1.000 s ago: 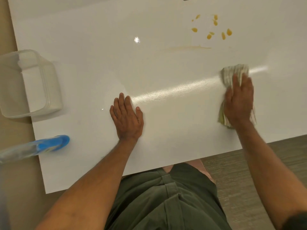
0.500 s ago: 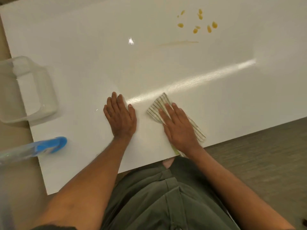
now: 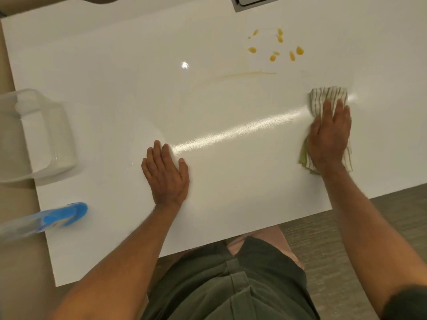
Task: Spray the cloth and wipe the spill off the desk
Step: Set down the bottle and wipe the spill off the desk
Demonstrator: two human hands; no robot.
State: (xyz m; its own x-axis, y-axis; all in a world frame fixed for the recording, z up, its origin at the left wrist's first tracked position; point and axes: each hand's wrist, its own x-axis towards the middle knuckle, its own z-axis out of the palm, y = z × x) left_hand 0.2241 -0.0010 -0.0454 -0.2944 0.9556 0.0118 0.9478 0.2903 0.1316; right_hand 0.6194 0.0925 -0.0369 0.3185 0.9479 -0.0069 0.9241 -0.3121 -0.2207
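Near the desk's [image 3: 231,204] right edge, the right hand [image 3: 329,137] presses the striped cloth [image 3: 328,95] flat, fingers [image 3: 337,112] spread, gripping nothing. The yellow spill [image 3: 275,48] lies toward the far edge, just beyond the cloth; this hand is nearer. The left hand [image 3: 165,174] rests flat, empty.

desk [image 3: 231,181] white | on it: cloth [image 3: 328,95], spill [image 3: 275,49] (yellow drops), container [image 3: 34,135], spray bottle [image 3: 57,217]
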